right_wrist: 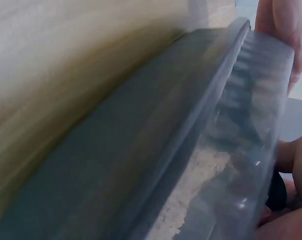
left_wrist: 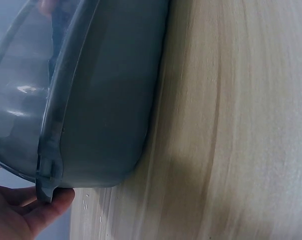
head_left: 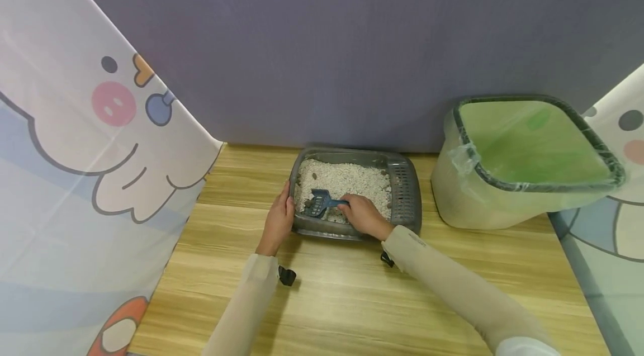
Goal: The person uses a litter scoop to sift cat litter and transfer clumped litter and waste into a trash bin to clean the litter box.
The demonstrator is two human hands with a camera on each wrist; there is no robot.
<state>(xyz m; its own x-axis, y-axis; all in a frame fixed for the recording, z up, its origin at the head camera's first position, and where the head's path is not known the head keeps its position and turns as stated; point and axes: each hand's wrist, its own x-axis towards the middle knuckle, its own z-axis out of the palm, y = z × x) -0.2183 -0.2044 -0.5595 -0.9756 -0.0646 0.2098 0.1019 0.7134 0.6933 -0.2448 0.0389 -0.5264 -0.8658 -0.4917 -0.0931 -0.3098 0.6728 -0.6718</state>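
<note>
A grey litter box [head_left: 327,229] stands on the wooden surface, filled with pale litter [head_left: 354,174]. My left hand [head_left: 279,219] grips its left rim, thumb outside; the left wrist view shows the fingers [left_wrist: 48,210] pinching the lip. By its handle, my right hand [head_left: 364,215] holds a blue slotted litter scoop [head_left: 322,203]. The scoop's head lies low in the litter at the front left, with dark clumps by it. Another small brown clump [head_left: 314,175] sits farther back. In the right wrist view the box wall [right_wrist: 125,145] hides most of the scoop.
On the right stands a pale bin [head_left: 463,194] with a dark rim and a clear liner folded over it. A grey wall [head_left: 327,65] rises directly behind the litter box. Printed cartoon sheets [head_left: 60,121] border both sides of the wooden surface [head_left: 352,300].
</note>
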